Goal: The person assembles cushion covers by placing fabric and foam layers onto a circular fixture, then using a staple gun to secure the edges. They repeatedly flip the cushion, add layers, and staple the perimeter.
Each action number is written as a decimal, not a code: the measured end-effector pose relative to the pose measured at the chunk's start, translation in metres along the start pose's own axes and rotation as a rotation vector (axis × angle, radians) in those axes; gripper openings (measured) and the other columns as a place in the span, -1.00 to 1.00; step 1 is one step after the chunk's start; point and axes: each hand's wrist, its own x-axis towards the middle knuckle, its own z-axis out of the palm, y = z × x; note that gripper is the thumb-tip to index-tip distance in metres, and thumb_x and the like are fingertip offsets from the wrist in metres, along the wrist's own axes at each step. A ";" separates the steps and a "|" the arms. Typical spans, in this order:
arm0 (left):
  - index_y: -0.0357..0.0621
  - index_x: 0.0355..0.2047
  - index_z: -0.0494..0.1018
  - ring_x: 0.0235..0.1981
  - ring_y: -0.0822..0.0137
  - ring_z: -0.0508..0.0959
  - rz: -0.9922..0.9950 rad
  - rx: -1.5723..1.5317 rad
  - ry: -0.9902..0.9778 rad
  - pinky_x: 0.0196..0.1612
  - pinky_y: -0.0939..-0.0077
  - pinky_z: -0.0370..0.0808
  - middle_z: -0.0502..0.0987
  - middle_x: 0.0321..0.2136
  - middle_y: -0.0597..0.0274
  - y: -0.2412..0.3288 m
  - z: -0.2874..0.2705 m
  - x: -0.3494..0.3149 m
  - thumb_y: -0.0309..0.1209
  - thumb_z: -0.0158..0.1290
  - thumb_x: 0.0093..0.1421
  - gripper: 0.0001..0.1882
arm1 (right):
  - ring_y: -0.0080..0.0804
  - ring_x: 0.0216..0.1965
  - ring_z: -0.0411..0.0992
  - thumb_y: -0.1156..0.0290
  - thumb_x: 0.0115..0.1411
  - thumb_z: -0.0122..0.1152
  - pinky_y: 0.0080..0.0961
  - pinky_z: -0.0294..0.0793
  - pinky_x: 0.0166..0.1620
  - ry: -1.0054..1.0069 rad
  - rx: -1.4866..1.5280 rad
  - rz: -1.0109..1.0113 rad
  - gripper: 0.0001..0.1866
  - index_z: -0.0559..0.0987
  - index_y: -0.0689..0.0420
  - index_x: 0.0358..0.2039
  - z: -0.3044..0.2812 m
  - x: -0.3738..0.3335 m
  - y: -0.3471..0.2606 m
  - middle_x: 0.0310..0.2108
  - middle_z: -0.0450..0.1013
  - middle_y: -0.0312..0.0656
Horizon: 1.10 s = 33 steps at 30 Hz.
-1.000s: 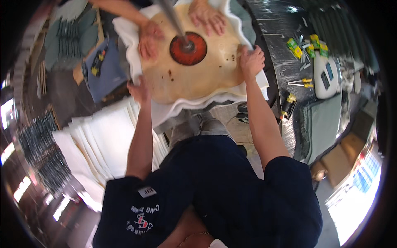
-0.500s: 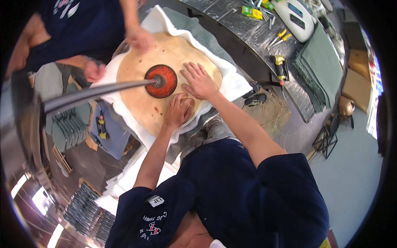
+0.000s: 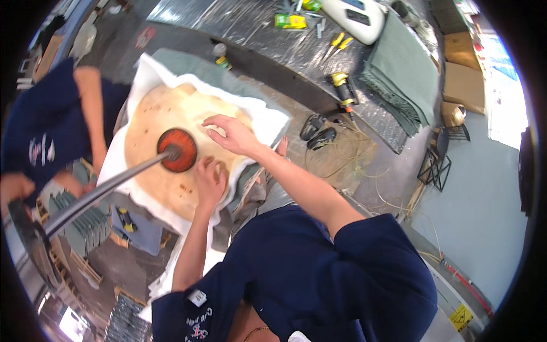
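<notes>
A round plywood panel (image 3: 149, 122) lies on white padding (image 3: 259, 111) with grey-green fabric (image 3: 174, 60) beneath. A red disc (image 3: 181, 142) on a metal rod (image 3: 108, 185) stands against the panel's middle. To the right of the disc, my right hand (image 3: 232, 134) hovers over the panel, fingers stretched apart and empty. My left hand (image 3: 209, 181) is near the disc's lower right, fingers loosely bent and apart, with nothing in it; whether it touches the wood I cannot tell.
At left, a co-worker's arm (image 3: 91, 108) reaches down beside the padding. A far bench (image 3: 250, 23) holds a yellow nail gun (image 3: 342, 88), yellow-handled tools (image 3: 336, 45) and folded green fabric (image 3: 401, 74). Shoes (image 3: 319, 137) and a hose (image 3: 364, 151) lie on the floor.
My hands have lifted from lying on the panel. The co-worker's hands have drawn back from its upper left side. The view has swung, shifting the scene to the left.
</notes>
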 end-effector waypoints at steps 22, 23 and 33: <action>-0.20 0.26 0.31 0.19 0.00 0.41 -0.304 0.170 0.354 0.28 0.25 0.32 0.39 0.17 -0.01 0.157 0.018 0.165 -0.58 0.14 0.13 -0.36 | 0.28 0.15 0.45 0.12 -0.09 0.50 -0.08 0.44 0.23 0.399 -0.740 0.992 0.05 0.17 0.26 0.34 -0.394 -0.103 0.427 0.09 0.48 0.32; -0.18 0.29 0.30 0.22 0.02 0.39 -0.192 0.148 0.310 0.29 0.24 0.31 0.36 0.21 0.00 0.179 0.004 0.177 -0.58 0.15 0.12 -0.32 | 0.27 0.16 0.45 0.11 -0.08 0.50 -0.09 0.44 0.22 0.367 -0.695 1.035 0.04 0.19 0.22 0.34 -0.398 -0.107 0.412 0.10 0.48 0.30; 0.15 0.29 0.37 0.50 0.17 0.07 0.712 0.328 -0.772 0.54 0.14 0.02 0.13 0.47 0.22 0.151 0.043 0.155 -0.50 -0.02 0.28 -0.45 | 0.06 -0.09 0.63 0.25 0.09 0.48 -0.20 0.58 -0.08 0.123 -0.568 0.633 -0.42 0.53 0.13 0.11 -0.372 -0.150 0.234 -0.19 0.62 0.18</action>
